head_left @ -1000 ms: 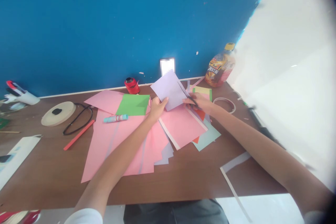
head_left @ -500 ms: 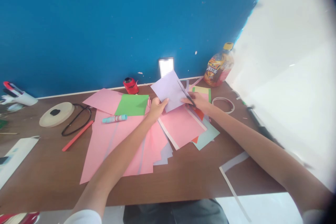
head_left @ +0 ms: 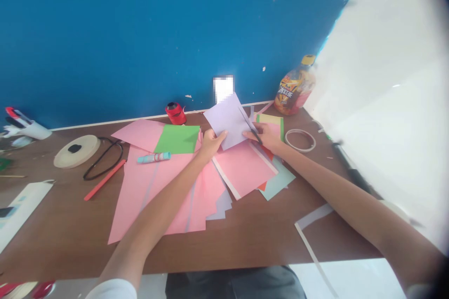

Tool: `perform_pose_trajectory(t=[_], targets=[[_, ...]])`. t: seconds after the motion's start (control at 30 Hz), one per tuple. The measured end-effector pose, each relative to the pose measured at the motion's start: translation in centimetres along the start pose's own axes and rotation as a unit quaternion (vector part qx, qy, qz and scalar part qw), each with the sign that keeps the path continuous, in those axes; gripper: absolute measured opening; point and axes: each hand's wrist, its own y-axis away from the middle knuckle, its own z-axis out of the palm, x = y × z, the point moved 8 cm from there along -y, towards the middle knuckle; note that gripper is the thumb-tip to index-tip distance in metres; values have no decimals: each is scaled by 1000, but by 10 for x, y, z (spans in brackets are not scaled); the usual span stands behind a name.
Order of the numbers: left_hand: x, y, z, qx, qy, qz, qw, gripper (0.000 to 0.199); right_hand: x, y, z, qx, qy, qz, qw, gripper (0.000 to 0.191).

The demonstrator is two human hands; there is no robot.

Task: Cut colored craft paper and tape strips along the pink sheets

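Note:
My left hand (head_left: 212, 144) pinches the lower left edge of a lilac paper sheet (head_left: 228, 119), thumb on top. My right hand (head_left: 264, 137) is closed on dark scissors (head_left: 255, 134), whose blades lie along the right part of the sheet. My right thumb rests close to the sheet's lower right edge. Below the hands lies a pink sheet with pale strips along its edges (head_left: 245, 173), over orange and pale blue paper (head_left: 277, 182). A green square (head_left: 178, 139) lies on larger pink sheets (head_left: 164, 201) beside my left arm.
A glue stick (head_left: 153, 157) lies on the pink sheets. Left are a red stick (head_left: 104, 180), black cord (head_left: 94, 174), tape roll (head_left: 66, 156) and pen cup (head_left: 38, 130). A drink bottle (head_left: 293, 88), tape ring (head_left: 300, 149) and red can-like object (head_left: 175, 113) stand or lie further back.
Both hands keep hold of the sheet and scissors in nearly the same place. The scissor blades show a little more narrowly along the sheet. The whole view has shifted slightly.

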Motion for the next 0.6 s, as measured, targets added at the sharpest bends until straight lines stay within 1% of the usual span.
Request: perform_pose_trajectory(t=[0.27, 0.4, 0.6], targets=[[-3, -1, -2, 13, 14, 1, 1000, 43, -4, 4, 1, 7, -8, -19, 1000, 44], [-1, 0, -1, 11, 9, 4, 1000, 41, -2, 3, 1, 7, -13, -19, 1000, 45], [-1, 0, -1, 15, 7, -11, 1000, 39, 0, 2, 1, 4, -10, -26, 1000, 47]])
